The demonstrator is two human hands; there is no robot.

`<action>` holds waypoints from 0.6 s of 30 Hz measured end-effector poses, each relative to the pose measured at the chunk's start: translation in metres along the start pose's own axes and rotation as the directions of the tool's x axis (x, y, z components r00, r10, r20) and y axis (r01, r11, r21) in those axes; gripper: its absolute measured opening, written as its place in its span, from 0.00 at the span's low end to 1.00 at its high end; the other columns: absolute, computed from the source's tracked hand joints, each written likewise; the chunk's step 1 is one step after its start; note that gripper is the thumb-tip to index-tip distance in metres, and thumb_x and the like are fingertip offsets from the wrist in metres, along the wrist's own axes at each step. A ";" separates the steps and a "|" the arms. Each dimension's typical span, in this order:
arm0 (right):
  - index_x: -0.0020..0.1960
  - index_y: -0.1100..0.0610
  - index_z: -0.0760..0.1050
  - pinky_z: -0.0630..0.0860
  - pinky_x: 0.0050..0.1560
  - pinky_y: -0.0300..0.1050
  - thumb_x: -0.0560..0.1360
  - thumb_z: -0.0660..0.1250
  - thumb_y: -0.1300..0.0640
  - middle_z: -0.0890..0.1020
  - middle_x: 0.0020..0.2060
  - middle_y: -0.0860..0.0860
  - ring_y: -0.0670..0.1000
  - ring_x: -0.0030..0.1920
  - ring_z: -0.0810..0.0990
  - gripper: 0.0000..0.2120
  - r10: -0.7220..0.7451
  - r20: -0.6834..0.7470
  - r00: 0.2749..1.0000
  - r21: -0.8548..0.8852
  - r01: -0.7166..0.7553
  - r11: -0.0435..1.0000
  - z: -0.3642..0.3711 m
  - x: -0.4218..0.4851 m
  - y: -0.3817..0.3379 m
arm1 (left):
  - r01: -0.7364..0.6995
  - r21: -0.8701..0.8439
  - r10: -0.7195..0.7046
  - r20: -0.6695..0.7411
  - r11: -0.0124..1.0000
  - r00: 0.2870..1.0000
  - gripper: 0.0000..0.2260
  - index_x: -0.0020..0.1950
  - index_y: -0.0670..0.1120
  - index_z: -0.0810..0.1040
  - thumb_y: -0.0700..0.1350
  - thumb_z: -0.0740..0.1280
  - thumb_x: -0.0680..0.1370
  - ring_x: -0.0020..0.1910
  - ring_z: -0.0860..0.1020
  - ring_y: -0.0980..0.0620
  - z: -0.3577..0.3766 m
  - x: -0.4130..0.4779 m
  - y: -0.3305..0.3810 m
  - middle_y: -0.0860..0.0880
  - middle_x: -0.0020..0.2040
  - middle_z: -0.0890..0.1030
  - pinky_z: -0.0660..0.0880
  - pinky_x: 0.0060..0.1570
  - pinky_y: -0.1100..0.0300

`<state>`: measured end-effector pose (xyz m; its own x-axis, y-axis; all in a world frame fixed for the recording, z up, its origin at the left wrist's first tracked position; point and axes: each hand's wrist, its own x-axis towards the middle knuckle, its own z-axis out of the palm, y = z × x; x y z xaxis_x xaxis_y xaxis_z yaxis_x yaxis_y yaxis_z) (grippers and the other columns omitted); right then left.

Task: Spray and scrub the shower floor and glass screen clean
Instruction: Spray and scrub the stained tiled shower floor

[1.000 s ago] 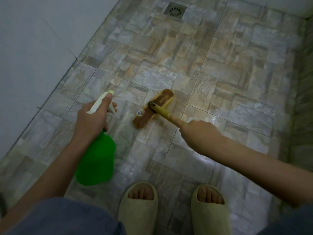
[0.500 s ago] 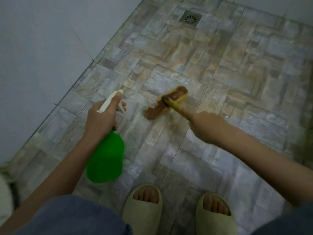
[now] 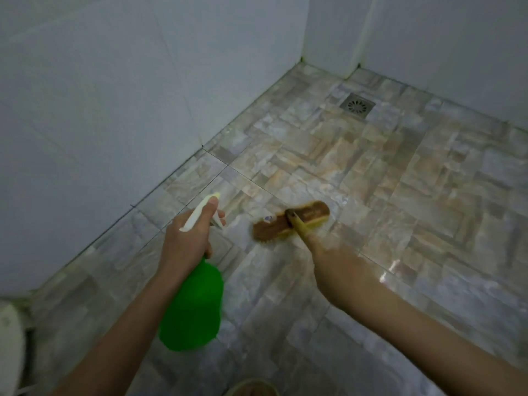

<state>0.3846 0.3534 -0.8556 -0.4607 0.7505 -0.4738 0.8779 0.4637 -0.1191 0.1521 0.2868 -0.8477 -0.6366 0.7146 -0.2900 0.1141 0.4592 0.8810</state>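
A green spray bottle (image 3: 193, 304) with a white trigger head hangs from my left hand (image 3: 185, 238), which grips its neck; the nozzle points toward the floor ahead. My right hand (image 3: 340, 267) grips the yellow handle of a scrub brush (image 3: 291, 221). The brush's brown head with yellow bristles lies on the stone-pattern shower floor (image 3: 357, 172), just right of the nozzle. The floor around the brush looks wet and shiny. No glass screen shows in this view.
White tiled walls (image 3: 114, 110) rise on the left and at the back. A metal floor drain (image 3: 357, 105) sits near the far corner. A white rounded object (image 3: 8, 347) shows at the bottom-left edge. The tip of a slipper (image 3: 251, 388) peeks in at the bottom.
The view has tilted up, showing the walls and far corner and hiding most of my feet. The brush has slid forward over the floor. Both hands keep their hold.
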 end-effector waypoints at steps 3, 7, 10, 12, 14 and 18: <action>0.77 0.45 0.29 0.71 0.29 0.47 0.78 0.54 0.69 0.74 0.32 0.52 0.49 0.26 0.69 0.43 -0.047 -0.105 0.993 -0.046 0.042 0.998 -0.010 0.041 -0.014 | -0.006 -0.034 0.005 -0.014 0.999 1.000 0.28 0.38 0.50 0.86 0.73 0.61 0.71 0.20 0.73 0.50 -0.007 0.005 0.002 0.41 0.42 0.86 0.73 0.32 0.58; 0.76 0.39 0.31 0.62 0.22 0.43 0.78 0.54 0.70 0.70 0.30 0.53 0.50 0.26 0.69 0.44 -0.038 -0.059 0.998 -0.007 0.037 0.999 -0.048 0.102 -0.014 | -0.016 -0.023 0.015 -0.026 1.000 1.000 0.25 0.40 0.49 0.85 0.68 0.62 0.77 0.21 0.73 0.49 -0.010 0.015 0.006 0.37 0.43 0.85 0.76 0.35 0.56; 0.76 0.40 0.30 0.73 0.29 0.49 0.78 0.53 0.69 0.70 0.31 0.51 0.49 0.26 0.69 0.43 0.028 0.028 0.999 0.037 -0.029 0.999 -0.045 0.067 -0.019 | -0.017 0.011 0.017 -0.032 1.000 0.999 0.23 0.40 0.49 0.85 0.63 0.63 0.81 0.21 0.74 0.50 -0.014 0.029 0.008 0.38 0.44 0.86 0.75 0.35 0.57; 0.75 0.40 0.29 0.74 0.38 0.55 0.78 0.54 0.68 0.70 0.31 0.51 0.48 0.26 0.68 0.43 0.046 0.050 0.998 0.012 -0.047 0.999 -0.036 0.048 -0.024 | -0.010 0.003 0.010 -0.022 1.000 1.000 0.22 0.39 0.48 0.85 0.62 0.62 0.81 0.21 0.75 0.50 -0.014 0.038 0.009 0.37 0.45 0.85 0.75 0.34 0.57; 0.75 0.39 0.30 0.68 0.29 0.47 0.78 0.53 0.68 0.72 0.32 0.51 0.49 0.26 0.69 0.43 0.035 0.017 0.999 0.000 -0.035 0.999 -0.042 0.069 -0.022 | -0.002 -0.011 0.002 -0.012 1.000 1.000 0.22 0.39 0.49 0.85 0.62 0.63 0.81 0.21 0.74 0.51 -0.012 0.048 0.010 0.38 0.45 0.86 0.74 0.30 0.60; 0.74 0.33 0.30 0.68 0.21 0.44 0.78 0.52 0.70 0.74 0.36 0.55 0.51 0.26 0.73 0.45 0.002 -0.043 0.999 0.057 0.000 0.998 -0.076 0.137 -0.020 | -0.054 0.004 0.054 0.006 0.999 0.999 0.20 0.41 0.48 0.85 0.60 0.63 0.82 0.20 0.73 0.55 -0.007 0.064 0.012 0.39 0.41 0.86 0.70 0.23 0.67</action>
<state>0.2938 0.4825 -0.8522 -0.4639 0.7711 -0.4361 0.8839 0.4361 -0.1691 0.1075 0.3348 -0.8533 -0.6247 0.7417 -0.2442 0.1514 0.4218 0.8940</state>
